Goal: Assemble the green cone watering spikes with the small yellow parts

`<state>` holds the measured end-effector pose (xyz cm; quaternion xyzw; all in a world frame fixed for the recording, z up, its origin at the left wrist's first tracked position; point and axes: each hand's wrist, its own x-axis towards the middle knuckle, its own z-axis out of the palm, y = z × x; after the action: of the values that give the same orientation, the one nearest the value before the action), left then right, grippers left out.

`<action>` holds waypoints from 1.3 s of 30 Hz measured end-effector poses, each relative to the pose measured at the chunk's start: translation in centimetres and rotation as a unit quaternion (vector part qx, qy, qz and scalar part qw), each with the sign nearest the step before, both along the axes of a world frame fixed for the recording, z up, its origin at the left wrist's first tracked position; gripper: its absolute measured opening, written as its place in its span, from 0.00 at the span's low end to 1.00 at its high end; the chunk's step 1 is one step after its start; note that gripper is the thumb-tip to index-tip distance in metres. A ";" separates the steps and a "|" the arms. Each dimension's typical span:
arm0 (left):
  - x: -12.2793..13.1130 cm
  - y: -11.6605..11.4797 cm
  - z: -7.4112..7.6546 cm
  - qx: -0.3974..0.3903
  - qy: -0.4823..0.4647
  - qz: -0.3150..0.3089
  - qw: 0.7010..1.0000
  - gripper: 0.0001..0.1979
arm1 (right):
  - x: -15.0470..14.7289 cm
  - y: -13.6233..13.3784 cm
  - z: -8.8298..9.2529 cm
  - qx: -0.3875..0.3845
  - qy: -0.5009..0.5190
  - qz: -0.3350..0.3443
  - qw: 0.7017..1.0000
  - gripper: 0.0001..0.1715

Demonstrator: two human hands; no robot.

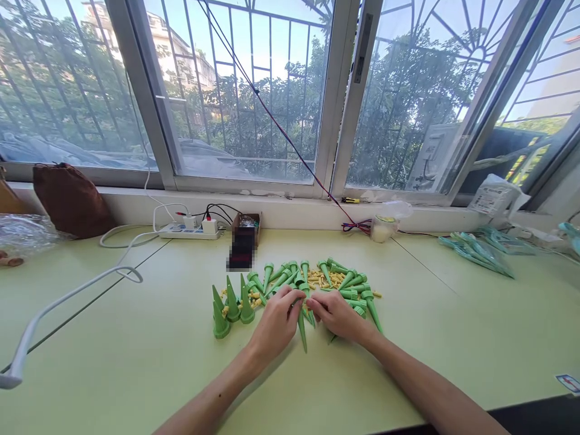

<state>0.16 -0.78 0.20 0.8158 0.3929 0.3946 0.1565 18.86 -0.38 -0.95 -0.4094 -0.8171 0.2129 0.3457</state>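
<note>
My left hand (pixel 280 315) is closed around a green plastic cone-shaped spike (pixel 302 335), whose tip points down toward the table. Close beside it, my right hand (pixel 338 314) has thumb and fingers pinched together near the spike's upper end. Whatever lies between those fingertips is too small to make out. Behind both hands spreads a heap of loose green spikes (pixel 373 313) with ribbed caps, mixed with small yellow pieces (pixel 319 278). To the left, several green spikes (pixel 220 321) stand upright on their caps, points up, with yellow bits among them.
A power strip (pixel 193 231) with plugs and a small cardboard box (pixel 252 225) sit at the back. A white cable (pixel 67 297) arcs over the left side. Near the window are a brown bag (pixel 70 199), a clear jar (pixel 383 229) and teal plastic bags (pixel 475 254).
</note>
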 end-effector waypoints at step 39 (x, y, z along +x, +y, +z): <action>0.0 0.1 0.1 -0.029 0.016 -0.004 0.999 0.11 | 0.2 -0.1 -0.1 0.002 -0.008 0.009 1.000 0.10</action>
<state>0.15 -0.69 0.31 0.8186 0.4031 0.3697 0.1753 19.03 -0.50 -1.02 -0.4029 -0.8238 0.2116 0.3380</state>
